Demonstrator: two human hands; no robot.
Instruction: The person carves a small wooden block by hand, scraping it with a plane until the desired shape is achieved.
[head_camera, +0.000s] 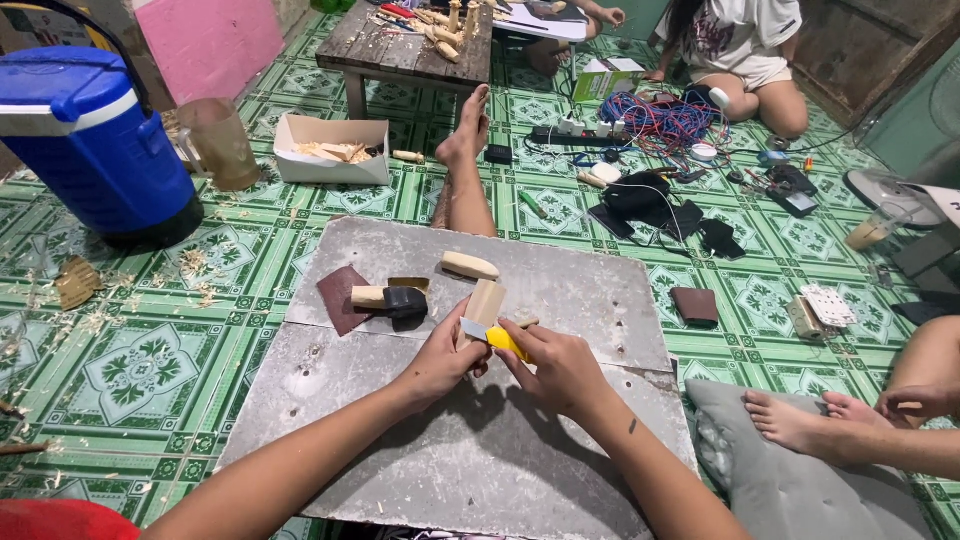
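Observation:
My left hand (442, 358) grips a pale wooden block (485, 300) held upright over a grey board (480, 460). My right hand (556, 368) holds a yellow utility knife (497, 338) with its blade against the lower part of the block. Farther out on the board lie a rounded wooden piece (469, 265), a brown sheet of sandpaper (341, 297), and a wooden piece with a black wrap (392, 299).
A blue water cooler (92, 135) and a plastic pitcher (220, 142) stand at the left. A cardboard box of wood scraps (334, 150) and a low wooden table (408, 45) lie beyond. Another person's leg (462, 160), tangled cables (660, 115), a brown wallet (695, 305) and a grey cushion (800, 480) surround the board.

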